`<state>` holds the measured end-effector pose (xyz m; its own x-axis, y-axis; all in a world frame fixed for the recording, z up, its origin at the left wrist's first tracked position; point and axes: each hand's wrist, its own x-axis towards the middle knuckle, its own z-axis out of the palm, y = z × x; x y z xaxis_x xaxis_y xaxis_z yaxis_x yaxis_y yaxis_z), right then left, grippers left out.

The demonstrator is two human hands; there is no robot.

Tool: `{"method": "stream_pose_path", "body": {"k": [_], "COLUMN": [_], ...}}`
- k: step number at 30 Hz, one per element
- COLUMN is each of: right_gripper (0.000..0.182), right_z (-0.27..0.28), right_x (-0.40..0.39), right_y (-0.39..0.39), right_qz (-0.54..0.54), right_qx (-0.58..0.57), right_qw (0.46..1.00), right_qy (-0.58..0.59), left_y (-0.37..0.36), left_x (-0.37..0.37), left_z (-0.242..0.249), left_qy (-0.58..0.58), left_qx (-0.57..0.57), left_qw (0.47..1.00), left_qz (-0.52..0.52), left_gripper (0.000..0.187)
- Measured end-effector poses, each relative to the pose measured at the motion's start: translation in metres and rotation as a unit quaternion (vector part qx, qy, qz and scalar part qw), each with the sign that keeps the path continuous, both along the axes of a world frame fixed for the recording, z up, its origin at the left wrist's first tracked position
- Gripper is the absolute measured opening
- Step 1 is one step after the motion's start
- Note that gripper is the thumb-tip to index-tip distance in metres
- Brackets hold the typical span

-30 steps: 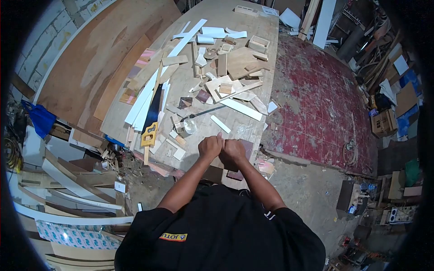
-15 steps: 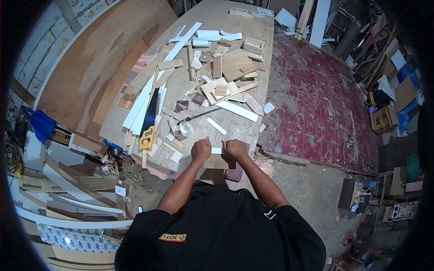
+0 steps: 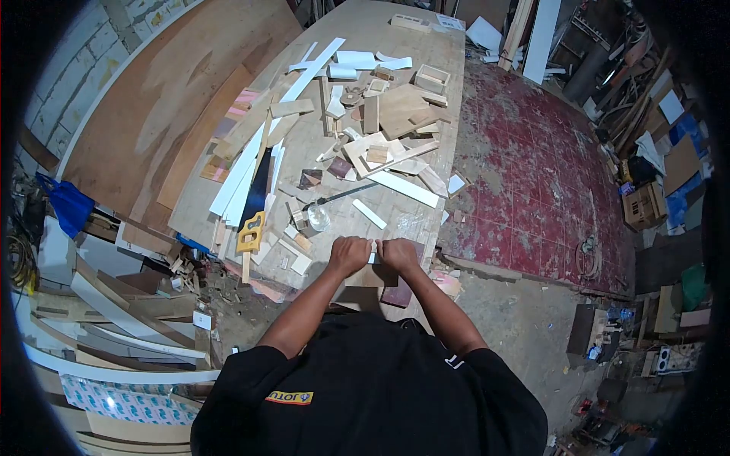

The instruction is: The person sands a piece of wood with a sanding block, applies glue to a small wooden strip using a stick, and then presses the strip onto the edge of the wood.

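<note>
Near the front edge of the wooden table, my left hand [image 3: 350, 256] is closed on a small white strip [image 3: 372, 254]. Close beside it on the right, my right hand [image 3: 398, 254] is closed on the same strip, which shows only in the narrow gap between the hands. Under and beside my right hand lies a dark reddish board [image 3: 397, 292]. A loose white strip [image 3: 369, 213] lies just beyond the hands. To its left stands a clear round container [image 3: 318, 219].
A saw with a yellow handle [image 3: 250, 232] lies at the table's left side. Wood offcuts [image 3: 403, 111] and long white strips [image 3: 242, 181] cover the middle and left. A large brown panel [image 3: 163, 91] leans at the left. Red tiled floor [image 3: 525, 167] lies to the right.
My left hand has moved right, closer to my right hand, so less of the white strip shows between them. More of the reddish board is visible. The view has shifted slightly.
</note>
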<state>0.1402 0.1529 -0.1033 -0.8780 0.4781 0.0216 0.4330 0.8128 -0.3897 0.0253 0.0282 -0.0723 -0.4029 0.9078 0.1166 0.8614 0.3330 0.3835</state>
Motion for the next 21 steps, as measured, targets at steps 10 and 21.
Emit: {"method": "stream_pose_path", "body": {"k": [10, 21], "right_gripper": [0.046, 0.048], "right_z": [0.000, -0.004], "right_x": [0.002, 0.007], "right_y": [-0.005, -0.005], "right_qz": [-0.004, -0.005], "right_qx": [0.013, 0.029], "right_qw": [1.000, 0.999], "right_qy": [0.026, 0.019], "left_y": [0.000, 0.001], "left_x": [-0.002, 0.008], "left_z": [-0.007, -0.001], "left_qy": [0.005, 0.167], "left_qx": [-0.026, 0.017], "left_qw": [1.000, 0.985], "left_qz": [0.005, 0.038], "left_gripper": [0.037, 0.063]}}
